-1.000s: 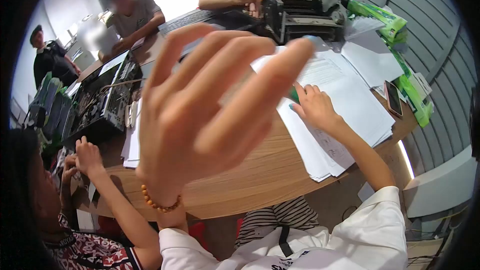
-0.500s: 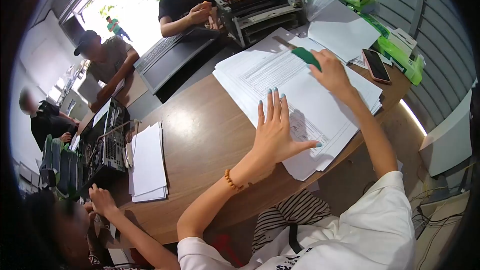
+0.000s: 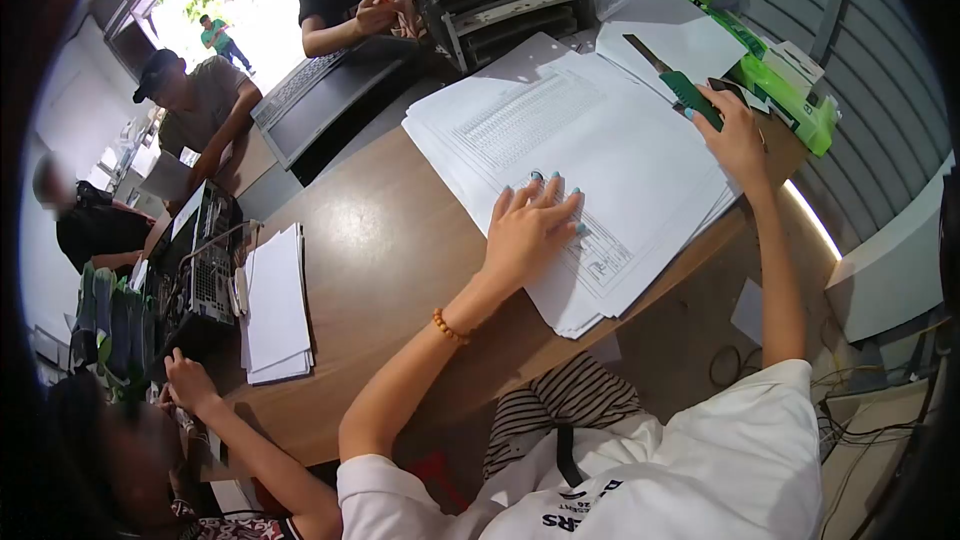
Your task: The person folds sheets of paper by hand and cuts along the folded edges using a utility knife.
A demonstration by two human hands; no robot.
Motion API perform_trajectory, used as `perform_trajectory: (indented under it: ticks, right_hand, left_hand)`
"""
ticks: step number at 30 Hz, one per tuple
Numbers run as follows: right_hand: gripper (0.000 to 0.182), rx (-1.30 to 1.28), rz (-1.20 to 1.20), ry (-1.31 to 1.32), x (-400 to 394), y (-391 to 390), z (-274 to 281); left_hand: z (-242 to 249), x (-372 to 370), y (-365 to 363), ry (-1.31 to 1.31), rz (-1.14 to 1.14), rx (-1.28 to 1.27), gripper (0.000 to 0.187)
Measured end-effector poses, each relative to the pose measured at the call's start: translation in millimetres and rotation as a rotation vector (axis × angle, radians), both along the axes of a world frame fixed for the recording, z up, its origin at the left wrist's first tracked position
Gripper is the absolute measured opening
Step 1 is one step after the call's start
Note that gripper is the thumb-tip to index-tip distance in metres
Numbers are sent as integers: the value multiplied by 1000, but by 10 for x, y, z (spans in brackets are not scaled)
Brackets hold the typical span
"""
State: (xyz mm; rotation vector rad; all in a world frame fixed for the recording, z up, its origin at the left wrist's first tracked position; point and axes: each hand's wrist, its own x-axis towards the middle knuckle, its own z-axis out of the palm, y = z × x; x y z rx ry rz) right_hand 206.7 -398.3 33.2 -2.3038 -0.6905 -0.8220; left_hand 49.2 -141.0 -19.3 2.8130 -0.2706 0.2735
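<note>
My right hand is closed around the green handle of a box cutter, above the right side of the paper stack. Its long blade sticks out, pointing up and to the left. My left hand, with a beaded bracelet at the wrist, rests on the stack of printed papers. The fingers are bent and somewhat apart, with nothing in them. Printed table rows and a form box show on the top sheet.
A phone lies partly hidden behind my right hand. Green packages, an opened printer and a laptop stand farther back. More papers and a computer case are at left. Several people sit around the table.
My right hand has swung the box cutter to the right, away from the middle of the papers. My left hand has drawn its stretched fingers in. The view has shifted slightly.
</note>
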Motion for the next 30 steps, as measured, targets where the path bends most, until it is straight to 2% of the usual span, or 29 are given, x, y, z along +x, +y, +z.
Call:
perform_trajectory:
  ticks: [1,3,5,7,9,10,11,13,14,15,17,19,21,23,25,26,28,29,30]
  right_hand:
    - [34,-3,0,0,-38,-16,4]
    - [34,46,21,73,-65,-36,57]
    - [34,68,16,75,-139,-24,89]
    - [34,67,24,95,-206,-21,63]
    - [35,74,52,103,-209,-10,31]
    - [35,73,61,105,-183,-16,-9]
    - [35,55,65,67,-167,-17,-28]
    - [36,37,77,30,-149,-15,-58]
    - [35,57,61,48,-216,-6,4]
    - [35,75,43,65,-245,0,49]
    - [34,40,25,27,-161,-54,38]
    - [33,8,9,-1,-111,-98,10]
    - [31,-137,-67,91,-84,-95,-28]
    - [31,-166,19,42,17,-72,-227]
    - [30,-200,106,-10,46,10,-371]
    - [31,-228,111,2,1,83,-420]
    - [34,-299,86,58,-43,173,-457]
    - [34,-303,96,61,-56,191,-433]
    - [35,-169,146,53,-68,193,-381]
  left_hand:
    - [7,-62,-4,0,0,-3,48]
    - [44,-168,-14,-23,-154,-59,61]
    - [102,-476,-180,9,-276,117,101]
    - [103,-777,-341,-36,-272,146,107]
    - [109,-936,-418,-46,-472,278,110]
    - [90,-984,-486,-161,-450,389,83]
    - [62,-984,-484,-159,-440,389,83]
    - [12,-948,-455,-252,-497,310,46]
    - [203,-940,-435,-340,-504,263,25]
    - [373,-949,-361,-344,-498,261,25]
    - [685,-1011,-101,-34,-409,249,26]
    - [940,-1136,245,-55,-331,87,24]
    - [1256,-1422,357,96,-115,-146,25]
    - [1256,-1694,565,-65,-80,-334,19]
    - [1077,-2105,690,-188,203,-351,11]
    - [961,-2228,650,-187,211,-353,11]
    - [756,-2385,595,-417,536,-667,8]
    - [685,-2402,635,-416,548,-668,8]
    - [616,-2425,692,-365,511,-663,9]
